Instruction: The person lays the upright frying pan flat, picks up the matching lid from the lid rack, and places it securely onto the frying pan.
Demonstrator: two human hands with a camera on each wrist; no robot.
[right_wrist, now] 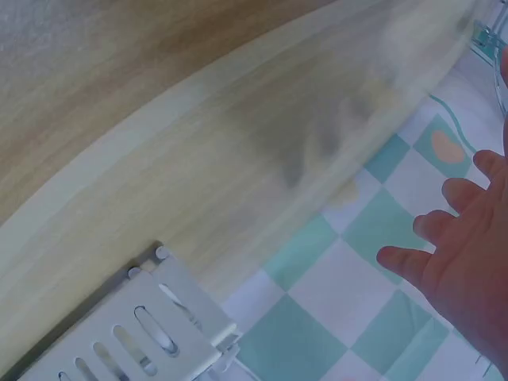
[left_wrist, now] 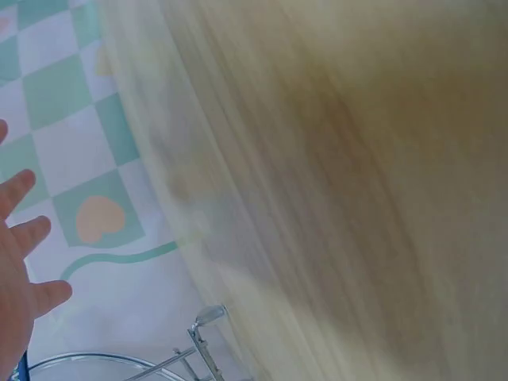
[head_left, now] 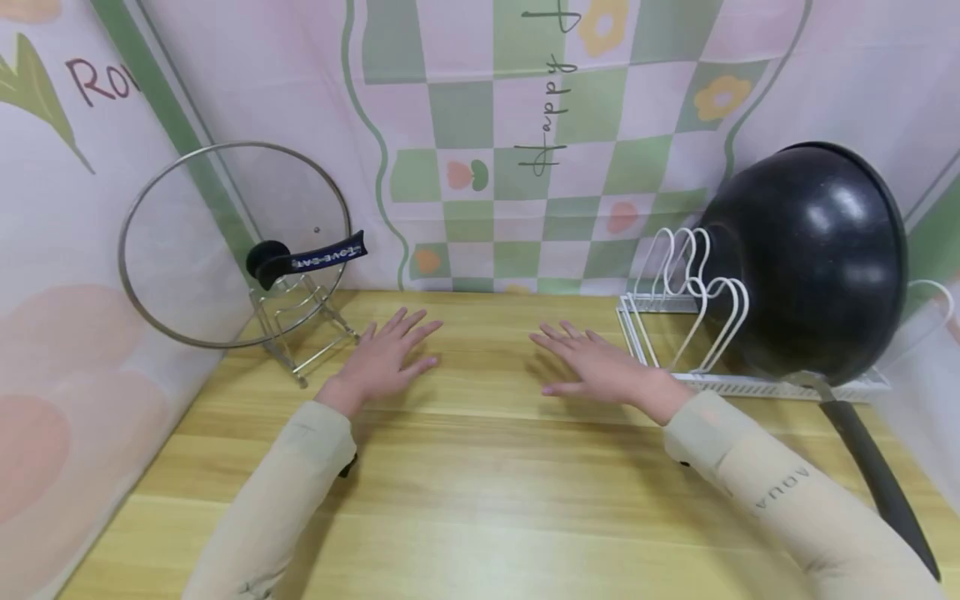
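My left hand [head_left: 386,358] is held over the tabletop with its fingers spread and nothing in it. Just left of it, a glass pot lid [head_left: 168,333] with a metal rim and black knob stands on edge in a small wire stand [head_left: 318,360]. Palm down, my right hand [head_left: 596,367] hovers beside the white rack [head_left: 637,333], its fingers spread too. A black wok [head_left: 817,250] leans on its side in that rack, its long handle [head_left: 877,483] pointing toward the front right. In the right wrist view, the slotted end of the rack [right_wrist: 131,341] shows below the hand.
The wooden table [head_left: 480,500] meets a checked, printed cloth [head_left: 517,183] along its back edge. Printed cloth walls also stand at the left and right. The wok's handle reaches out close to my right sleeve [head_left: 795,483].
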